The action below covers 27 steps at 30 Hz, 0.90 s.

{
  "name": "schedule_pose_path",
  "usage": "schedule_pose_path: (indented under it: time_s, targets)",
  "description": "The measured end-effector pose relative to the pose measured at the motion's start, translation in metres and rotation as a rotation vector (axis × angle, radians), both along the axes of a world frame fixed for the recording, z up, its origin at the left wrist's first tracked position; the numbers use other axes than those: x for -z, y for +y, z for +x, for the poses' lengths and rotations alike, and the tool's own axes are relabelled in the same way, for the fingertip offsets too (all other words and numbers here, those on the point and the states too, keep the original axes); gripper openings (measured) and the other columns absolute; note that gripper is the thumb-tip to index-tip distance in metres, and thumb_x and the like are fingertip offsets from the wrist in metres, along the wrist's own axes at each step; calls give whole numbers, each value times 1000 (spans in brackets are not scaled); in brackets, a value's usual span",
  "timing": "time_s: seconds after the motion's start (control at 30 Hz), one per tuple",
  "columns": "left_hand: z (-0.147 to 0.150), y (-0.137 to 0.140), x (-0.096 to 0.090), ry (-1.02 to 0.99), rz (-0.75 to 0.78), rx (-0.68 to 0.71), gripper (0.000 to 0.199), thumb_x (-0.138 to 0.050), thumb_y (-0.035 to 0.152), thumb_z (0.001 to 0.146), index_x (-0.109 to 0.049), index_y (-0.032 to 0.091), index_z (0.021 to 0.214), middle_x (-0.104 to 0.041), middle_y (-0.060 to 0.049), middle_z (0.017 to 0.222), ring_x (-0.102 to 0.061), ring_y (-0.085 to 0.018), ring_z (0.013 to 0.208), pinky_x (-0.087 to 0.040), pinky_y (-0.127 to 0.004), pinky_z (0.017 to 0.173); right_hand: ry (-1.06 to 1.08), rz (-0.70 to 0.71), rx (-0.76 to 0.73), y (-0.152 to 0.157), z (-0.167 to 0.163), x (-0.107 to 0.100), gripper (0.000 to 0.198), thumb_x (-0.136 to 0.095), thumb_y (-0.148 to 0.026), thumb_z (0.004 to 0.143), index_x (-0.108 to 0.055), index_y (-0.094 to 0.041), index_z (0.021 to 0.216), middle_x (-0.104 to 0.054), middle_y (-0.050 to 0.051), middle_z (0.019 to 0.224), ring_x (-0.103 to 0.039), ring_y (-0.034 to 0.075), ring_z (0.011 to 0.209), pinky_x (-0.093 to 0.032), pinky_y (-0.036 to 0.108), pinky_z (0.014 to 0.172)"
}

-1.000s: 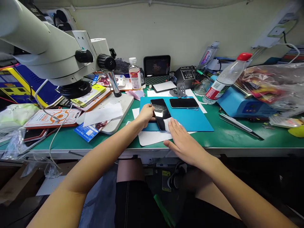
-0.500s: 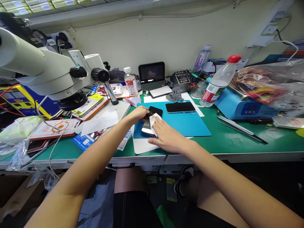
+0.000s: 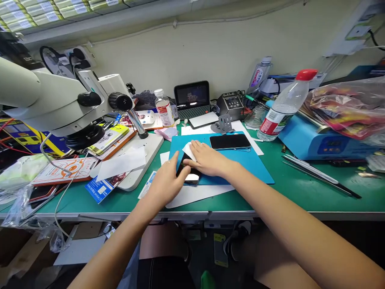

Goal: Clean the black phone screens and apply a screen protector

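Observation:
A dark smartphone (image 3: 193,177) lies on the blue mat (image 3: 249,168), mostly covered by my hands, its lower end catching bright light. My right hand (image 3: 209,159) presses a white wipe (image 3: 189,150) against the upper part of this phone with its fingers laid flat. At the phone's left side is my left hand (image 3: 167,180), thumb and index finger spread apart, the thumb reaching over the lower edge. A second phone (image 3: 230,141), screen dark, rests on the mat to the right of my right hand.
A microscope (image 3: 60,100) stands at left beside booklets and papers. Behind the mat are a small screen device (image 3: 192,96), a metal stand (image 3: 225,123) and a black box (image 3: 231,104). On the right are a red-capped bottle (image 3: 282,112), tweezers (image 3: 319,174) and a blue machine (image 3: 319,138).
My left hand has moved from the phone's top end down toward its lower left side, thumb now spread. The right hand and wipe have shifted up the phone. The view has tilted slightly.

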<state>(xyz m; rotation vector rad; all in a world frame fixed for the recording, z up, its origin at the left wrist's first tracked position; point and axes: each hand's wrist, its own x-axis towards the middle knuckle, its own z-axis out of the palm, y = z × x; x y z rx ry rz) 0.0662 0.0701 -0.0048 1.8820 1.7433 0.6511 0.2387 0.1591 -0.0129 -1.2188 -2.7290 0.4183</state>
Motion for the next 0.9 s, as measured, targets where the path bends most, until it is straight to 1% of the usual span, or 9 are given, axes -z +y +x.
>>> schedule_pose_path:
  time_s: [0.1,0.2,0.27,0.37,0.5,0.63,0.77,0.83,0.9]
  targets:
    - [16,-11,6,244,100,47,82,-55,50,94,-29,5,157,-45,-24,156,-41,-37,147,-38,-49,117,4,15,-14,-16,20,2,86,-35,-62,102,-31,3,157,-21,23,165,-15,35,156,-16,50,129]
    - [29,-12,8,370,85,77,101,-66,60,84,-23,7,159,-39,-26,160,-33,-42,150,-40,-51,115,15,27,-48,-50,44,7,76,-35,-55,104,-31,-2,159,-21,18,166,-17,30,156,-20,48,129]
    - [33,-10,6,406,61,98,104,-69,59,82,-21,8,159,-41,-27,157,-37,-44,148,-43,-52,111,45,54,-91,-68,57,11,71,-32,-52,106,-32,-7,160,-24,15,166,-21,28,156,-25,48,128]
    - [33,-7,3,409,66,92,97,-67,49,85,-21,7,159,-51,-27,149,-47,-41,141,-46,-49,106,50,124,-133,-84,64,19,65,-34,-45,107,-36,-4,157,-29,18,164,-25,29,154,-30,50,126]
    - [29,-6,-1,403,81,80,92,-66,49,85,-26,8,157,-57,-24,144,-51,-40,135,-49,-46,101,140,223,-83,-89,62,26,51,-40,-34,105,-52,-5,146,-46,19,155,-43,30,146,-41,49,119]
    - [27,-2,-10,434,63,97,85,-63,43,83,-30,12,155,-65,-19,133,-59,-38,123,-51,-42,92,318,214,0,-88,59,23,28,-46,-22,102,-71,-16,114,-69,12,130,-62,27,126,-52,44,107]
    - [32,10,-17,521,49,51,74,-63,40,78,-41,13,144,-73,-16,111,-64,-39,109,-51,-40,82,357,171,18,-82,56,13,20,-52,-21,101,-70,-20,92,-75,6,104,-67,23,103,-56,38,89]
    - [37,18,-16,537,62,20,68,-63,42,79,-45,11,136,-73,-18,106,-63,-41,109,-50,-41,82,379,157,68,-78,55,9,23,-49,-24,103,-67,-20,90,-74,5,95,-66,22,92,-54,37,80]
    - [40,24,-15,537,75,9,62,-62,43,80,-48,11,130,-73,-18,104,-63,-42,109,-50,-42,82,396,154,116,-75,54,7,23,-47,-26,104,-67,-19,94,-72,6,95,-64,22,90,-53,37,79]
